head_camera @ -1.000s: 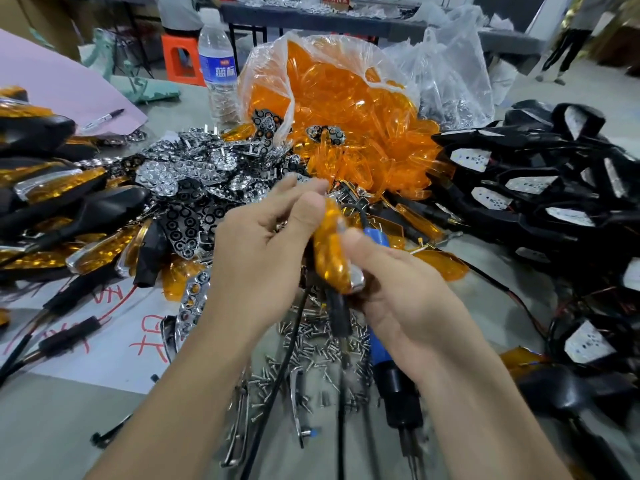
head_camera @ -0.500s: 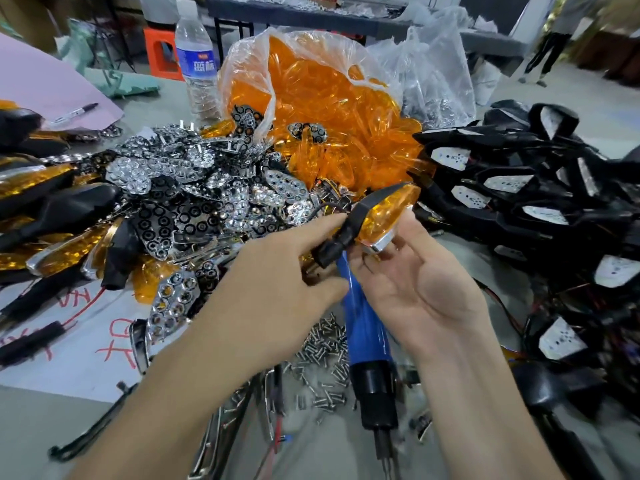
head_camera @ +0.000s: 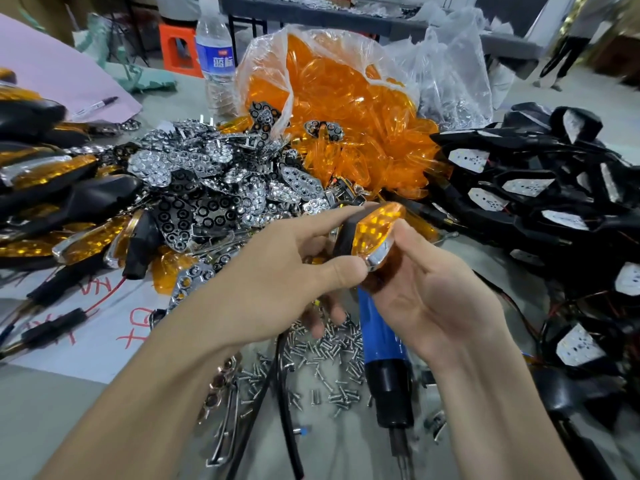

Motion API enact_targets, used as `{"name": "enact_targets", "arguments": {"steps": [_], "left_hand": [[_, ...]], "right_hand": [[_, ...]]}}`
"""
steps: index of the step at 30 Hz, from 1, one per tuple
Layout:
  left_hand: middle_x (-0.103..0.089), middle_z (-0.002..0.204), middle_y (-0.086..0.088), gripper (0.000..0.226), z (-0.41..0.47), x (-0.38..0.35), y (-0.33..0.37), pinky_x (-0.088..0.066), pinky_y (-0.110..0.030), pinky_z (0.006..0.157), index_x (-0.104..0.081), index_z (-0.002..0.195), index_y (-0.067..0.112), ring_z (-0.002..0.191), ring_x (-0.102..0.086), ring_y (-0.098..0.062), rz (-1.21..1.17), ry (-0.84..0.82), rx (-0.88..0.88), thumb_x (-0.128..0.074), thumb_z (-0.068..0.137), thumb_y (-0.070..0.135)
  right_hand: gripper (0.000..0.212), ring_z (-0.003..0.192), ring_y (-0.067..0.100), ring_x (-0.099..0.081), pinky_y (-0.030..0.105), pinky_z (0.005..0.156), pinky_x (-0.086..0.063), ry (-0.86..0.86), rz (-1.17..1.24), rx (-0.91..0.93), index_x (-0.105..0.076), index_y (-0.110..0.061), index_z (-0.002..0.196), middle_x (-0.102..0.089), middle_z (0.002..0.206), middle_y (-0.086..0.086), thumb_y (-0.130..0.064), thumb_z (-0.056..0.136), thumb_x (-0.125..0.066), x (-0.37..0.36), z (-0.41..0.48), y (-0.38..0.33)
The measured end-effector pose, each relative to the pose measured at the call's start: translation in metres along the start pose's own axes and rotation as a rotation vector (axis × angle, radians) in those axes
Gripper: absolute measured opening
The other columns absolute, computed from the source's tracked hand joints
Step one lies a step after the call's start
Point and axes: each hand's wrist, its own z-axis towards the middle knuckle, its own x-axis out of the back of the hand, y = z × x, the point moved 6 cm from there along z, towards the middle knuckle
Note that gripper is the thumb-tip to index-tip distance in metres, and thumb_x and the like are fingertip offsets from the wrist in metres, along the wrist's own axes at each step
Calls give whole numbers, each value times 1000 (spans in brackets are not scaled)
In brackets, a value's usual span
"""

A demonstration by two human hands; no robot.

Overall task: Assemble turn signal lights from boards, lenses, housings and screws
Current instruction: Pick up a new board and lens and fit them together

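Holds one assembled turn signal light (head_camera: 375,233) in both hands, raised above the table (head_camera: 52,403).

Pinches its black body with the left hand (head_camera: 277,289), forefinger along the top and thumb pressed near the chrome tip; cups the other side with the right hand (head_camera: 440,299), thumb against the edge of the amber face and fingers curled underneath. Hovers over loose screws (head_camera: 329,355) and a blue electric screwdriver (head_camera: 381,334) lying on the table between the forearms. Faces a clear bag of orange lenses (head_camera: 346,109) farther back, with a heap of chrome reflectors (head_camera: 207,174) to its left, finished lights (head_camera: 52,209) at far left, and black housings (head_camera: 536,188) fitted with white boards (head_camera: 467,159) piled at right.
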Motion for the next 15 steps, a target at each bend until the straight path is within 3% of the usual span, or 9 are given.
{"name": "enact_targets", "arguments": {"steps": [3,5,8,10,12,15], "left_hand": [[-77,97,1,62,0,3,3,-43,-22,39,-59,138,53,44,-61,-23,178,43,-45,-71,95,11],[-76,87,9,61,-4,6,6,-44,-19,43,-58,137,56,41,-58,-10,303,120,-79,-74,94,16],[-74,89,22,54,-11,-2,15,-53,-17,66,-56,137,56,75,-70,3,472,213,-164,-74,94,26],[-74,95,18,46,-14,-10,19,-55,-31,82,-52,137,54,89,-70,-6,573,261,-174,-69,97,38],[-74,95,12,45,-14,-14,19,-55,-40,81,-47,140,52,88,-68,-16,623,301,-164,-63,98,44],[-74,94,13,47,-12,-12,19,-55,-41,80,-46,142,52,87,-68,-16,662,292,-171,-62,98,46]], "right_hand": [[60,137,51,-49,63,119,-35,0,-4,32,-55,5,140,-55,142,35,-29,90,-58,-1,1,1],[59,137,51,-48,61,118,-37,-12,-1,54,-57,5,138,-55,142,35,-26,88,-59,-4,1,1],[51,128,41,-62,48,107,-53,-61,32,109,-60,4,135,-65,134,27,-21,90,-58,-6,0,-7],[47,120,35,-67,44,100,-57,-103,68,137,-61,4,134,-67,130,25,-19,93,-57,-7,-1,-13],[45,116,33,-69,42,97,-58,-150,87,140,-62,5,132,-69,127,24,-19,94,-58,-7,1,-13],[47,110,31,-68,42,95,-59,-217,83,110,-62,3,130,-69,123,20,-21,90,-66,-7,4,-8]]}}
